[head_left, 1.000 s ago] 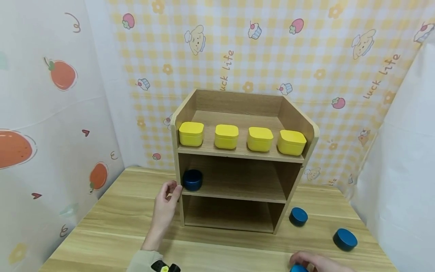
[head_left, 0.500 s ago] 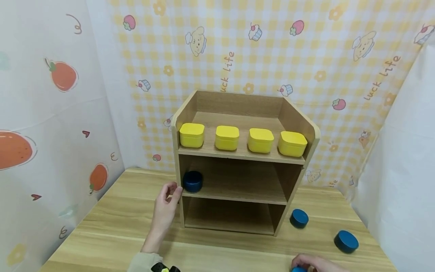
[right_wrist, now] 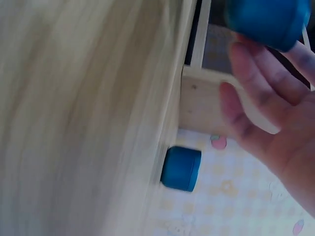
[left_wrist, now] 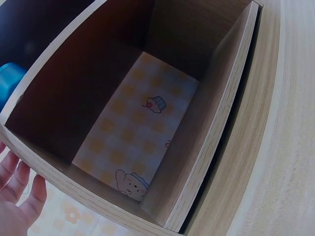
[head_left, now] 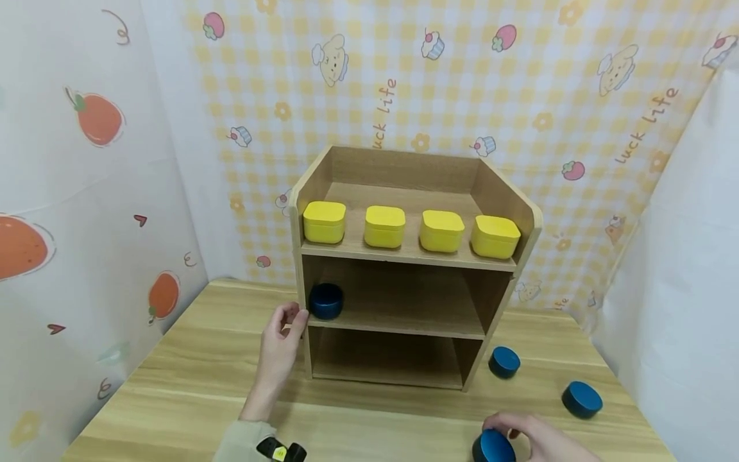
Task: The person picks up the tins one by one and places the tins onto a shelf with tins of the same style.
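Hands: my right hand (head_left: 537,437) grips a blue container (head_left: 494,447) front-right of the wooden shelf (head_left: 404,308), my left hand (head_left: 280,345), fingers loosely bent, touches the shelf's left side, backdrop lettering (head_left: 646,126) reading "luck life".

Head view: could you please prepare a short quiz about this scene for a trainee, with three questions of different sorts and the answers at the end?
1. How many yellow boxes stand on the top level of the shelf?
2. Which of the person's two hands holds a blue container?
3. True or false: the blue container on the middle level stands at its right end.

Key:
1. Four.
2. The right hand.
3. False; the middle-level container stands at the left end.
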A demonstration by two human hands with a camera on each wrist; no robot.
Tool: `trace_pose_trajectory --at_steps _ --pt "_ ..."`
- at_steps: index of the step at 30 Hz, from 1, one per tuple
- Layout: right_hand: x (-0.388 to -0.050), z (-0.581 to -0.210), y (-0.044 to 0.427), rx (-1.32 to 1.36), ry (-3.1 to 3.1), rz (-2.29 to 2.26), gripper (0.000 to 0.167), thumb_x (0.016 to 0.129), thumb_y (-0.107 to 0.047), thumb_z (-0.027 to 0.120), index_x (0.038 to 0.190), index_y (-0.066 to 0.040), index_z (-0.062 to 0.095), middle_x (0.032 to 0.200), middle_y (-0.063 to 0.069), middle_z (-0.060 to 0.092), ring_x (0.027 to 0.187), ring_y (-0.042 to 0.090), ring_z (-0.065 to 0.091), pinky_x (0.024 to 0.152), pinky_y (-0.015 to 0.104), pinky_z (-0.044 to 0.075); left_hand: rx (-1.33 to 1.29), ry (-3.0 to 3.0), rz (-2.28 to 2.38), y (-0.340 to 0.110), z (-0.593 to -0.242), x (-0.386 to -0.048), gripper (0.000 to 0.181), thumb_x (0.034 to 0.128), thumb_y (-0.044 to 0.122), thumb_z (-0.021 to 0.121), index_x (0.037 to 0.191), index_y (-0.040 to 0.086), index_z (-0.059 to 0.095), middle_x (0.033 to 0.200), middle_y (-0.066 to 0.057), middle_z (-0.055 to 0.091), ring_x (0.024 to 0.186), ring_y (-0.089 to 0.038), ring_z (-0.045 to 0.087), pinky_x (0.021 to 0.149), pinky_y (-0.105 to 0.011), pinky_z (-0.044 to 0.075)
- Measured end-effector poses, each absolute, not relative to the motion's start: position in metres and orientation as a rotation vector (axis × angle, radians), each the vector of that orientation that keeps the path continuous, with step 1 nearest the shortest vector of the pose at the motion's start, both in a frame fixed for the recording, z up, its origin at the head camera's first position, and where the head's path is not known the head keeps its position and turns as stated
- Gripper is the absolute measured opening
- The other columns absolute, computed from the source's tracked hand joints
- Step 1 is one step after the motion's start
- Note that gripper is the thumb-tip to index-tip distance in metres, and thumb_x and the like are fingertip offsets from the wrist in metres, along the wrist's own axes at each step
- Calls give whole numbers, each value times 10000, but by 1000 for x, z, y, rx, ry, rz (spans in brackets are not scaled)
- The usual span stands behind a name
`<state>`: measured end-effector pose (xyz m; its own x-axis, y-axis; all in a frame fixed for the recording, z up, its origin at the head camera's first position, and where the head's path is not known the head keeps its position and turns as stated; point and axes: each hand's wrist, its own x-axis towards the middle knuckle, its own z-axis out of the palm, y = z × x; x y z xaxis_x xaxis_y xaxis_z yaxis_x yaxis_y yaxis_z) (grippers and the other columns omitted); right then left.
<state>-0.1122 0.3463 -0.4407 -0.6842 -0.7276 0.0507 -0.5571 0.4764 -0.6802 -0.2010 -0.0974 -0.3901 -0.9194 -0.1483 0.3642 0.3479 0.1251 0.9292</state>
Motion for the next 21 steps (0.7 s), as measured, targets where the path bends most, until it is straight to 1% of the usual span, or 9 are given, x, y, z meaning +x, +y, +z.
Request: trace_pose_trajectory --at_steps 2,4,7,9,11,15,17,21 --pt "-111 -436 340 -1081 2518 -987 421 873 -228 754 1233 -71 602 1197 -46 634 1022 74 582 753 276 508 -201 -2039 -1853 -98 -390 -202 254 988 117 587 1147 -79 555 1019 -151 557 918 -187 527 736 -178 453" --pt "-110 -433 336 -1018 2523 -987 391 890 -220 734 1235 -82 611 1206 -36 632 1035 76 578 766 279 510 -204 -2041 -1856 -99 -391 -202 251 989 121 587 1146 -73 554 1016 -140 553 916 -180 525 736 -180 451" --pt "-107 -428 329 -998 2551 -979 375 898 -228 726 1232 -93 622 1210 -15 632 1062 83 578 783 289 516 -200 -2045 -1861 -99 -391 -202 243 988 121 589 1142 -64 555 1007 -118 546 918 -184 521 733 -181 447" --pt "-107 -422 324 -1027 2591 -966 380 892 -251 735 1228 -111 626 1201 -33 631 1055 88 584 779 297 525 -195 -2045 -1858 -98 -391 -203 237 985 114 593 1136 -66 557 1002 -109 547 922 -187 518 733 -181 446" --pt "-107 -416 317 -1038 2639 -951 384 883 -279 744 1228 -153 629 1191 -57 632 1048 84 587 777 294 527 -195 -2048 -1859 -98 -391 -203 234 984 113 594 1133 -64 559 1000 -108 549 921 -187 520 730 -182 447" --pt "-111 -404 301 -1094 2760 -918 382 871 -315 753 1222 -229 628 1148 -108 636 977 55 595 753 266 529 -203 -2048 -1868 -99 -393 -205 240 989 125 588 1141 -58 556 1011 -119 550 908 -179 528 722 -188 451" --pt "-114 -398 292 -1135 2822 -902 392 863 -330 758 1223 -242 632 1136 -126 637 958 39 592 742 253 524 -192 -2047 -1881 -100 -398 -208 243 991 138 588 1148 -45 556 1020 -119 551 904 -168 530 719 -190 452" --pt "-124 -385 273 -1261 2885 -941 416 855 -322 767 1238 -231 632 1102 -138 633 920 32 580 713 246 513 -163 -2049 -1900 -103 -409 -217 255 991 168 596 1166 -14 559 1033 -107 551 910 -174 535 718 -187 452"
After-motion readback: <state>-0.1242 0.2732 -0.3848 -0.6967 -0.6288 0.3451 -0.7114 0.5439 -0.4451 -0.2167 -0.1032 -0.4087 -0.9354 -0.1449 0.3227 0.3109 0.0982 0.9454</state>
